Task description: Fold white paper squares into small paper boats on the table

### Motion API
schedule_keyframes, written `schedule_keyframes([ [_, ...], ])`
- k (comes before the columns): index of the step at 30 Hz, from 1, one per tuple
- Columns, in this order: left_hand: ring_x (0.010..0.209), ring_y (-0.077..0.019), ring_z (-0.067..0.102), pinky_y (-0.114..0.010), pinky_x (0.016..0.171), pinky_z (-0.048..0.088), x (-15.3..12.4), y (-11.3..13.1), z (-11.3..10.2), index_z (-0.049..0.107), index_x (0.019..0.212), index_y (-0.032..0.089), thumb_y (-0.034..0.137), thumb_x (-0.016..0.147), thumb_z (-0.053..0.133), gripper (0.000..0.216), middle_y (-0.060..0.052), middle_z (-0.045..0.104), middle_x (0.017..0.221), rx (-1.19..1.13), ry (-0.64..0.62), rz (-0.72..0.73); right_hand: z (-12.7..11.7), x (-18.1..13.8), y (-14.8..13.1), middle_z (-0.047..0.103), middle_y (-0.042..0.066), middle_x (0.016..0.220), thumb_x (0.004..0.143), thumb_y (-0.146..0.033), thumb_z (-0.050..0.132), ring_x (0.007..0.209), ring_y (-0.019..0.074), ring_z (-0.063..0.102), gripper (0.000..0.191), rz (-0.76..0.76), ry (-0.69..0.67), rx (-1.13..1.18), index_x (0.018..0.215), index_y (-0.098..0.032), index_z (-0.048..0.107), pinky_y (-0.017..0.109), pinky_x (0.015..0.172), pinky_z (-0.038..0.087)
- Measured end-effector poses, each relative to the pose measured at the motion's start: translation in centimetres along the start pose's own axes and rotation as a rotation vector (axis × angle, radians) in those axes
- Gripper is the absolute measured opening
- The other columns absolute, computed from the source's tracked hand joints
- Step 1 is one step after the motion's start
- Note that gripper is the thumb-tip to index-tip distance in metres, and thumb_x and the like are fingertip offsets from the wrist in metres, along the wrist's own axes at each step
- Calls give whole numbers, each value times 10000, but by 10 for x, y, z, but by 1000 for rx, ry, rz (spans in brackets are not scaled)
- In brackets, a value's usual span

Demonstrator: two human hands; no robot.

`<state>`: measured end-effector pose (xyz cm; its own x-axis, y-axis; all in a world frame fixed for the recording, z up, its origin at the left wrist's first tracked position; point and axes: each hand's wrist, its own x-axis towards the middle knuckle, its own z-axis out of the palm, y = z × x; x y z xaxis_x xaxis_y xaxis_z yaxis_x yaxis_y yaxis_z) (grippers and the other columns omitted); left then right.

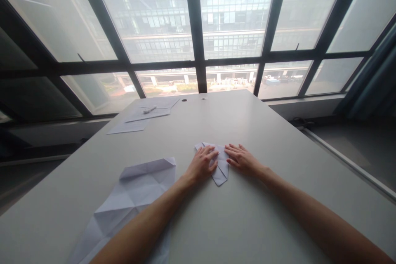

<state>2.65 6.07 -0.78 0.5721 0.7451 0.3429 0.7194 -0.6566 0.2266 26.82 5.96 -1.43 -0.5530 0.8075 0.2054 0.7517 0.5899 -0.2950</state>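
Note:
A small folded white paper (220,172) lies on the pale table (262,140) in front of me, its point toward me. My left hand (202,163) lies flat on its left half, fingers stretched out and pressing down. My right hand (240,158) rests flat on its right edge, fingers spread. Neither hand grips anything. Part of the folded paper is hidden under both hands.
A large creased white sheet (136,196) lies unfolded at the near left, partly under my left forearm. Several flat sheets (145,117) and a small white pen-like object (149,109) sit at the far left corner. Big windows stand beyond the table's far edge.

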Motion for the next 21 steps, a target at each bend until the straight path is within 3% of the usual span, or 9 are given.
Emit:
schedule_keyframes([
  [4,1353,-287,450,-507,1151,327,-1,-2,3,594,1304,265,309,917,571,390,-87,543,1420,24,-30,-41,2,0,2,443,105,1520,995,-367,474,1445,277,341,460,-1,7,15,1436,-239,493,560,1171,241],
  [21,1316,-272,492,-462,1126,366,1,-1,2,613,1285,263,323,914,577,377,-84,574,1384,40,-21,-26,-1,-2,0,374,88,1559,1011,-421,410,1476,265,269,527,40,-42,0,1497,-215,408,555,1194,176],
])
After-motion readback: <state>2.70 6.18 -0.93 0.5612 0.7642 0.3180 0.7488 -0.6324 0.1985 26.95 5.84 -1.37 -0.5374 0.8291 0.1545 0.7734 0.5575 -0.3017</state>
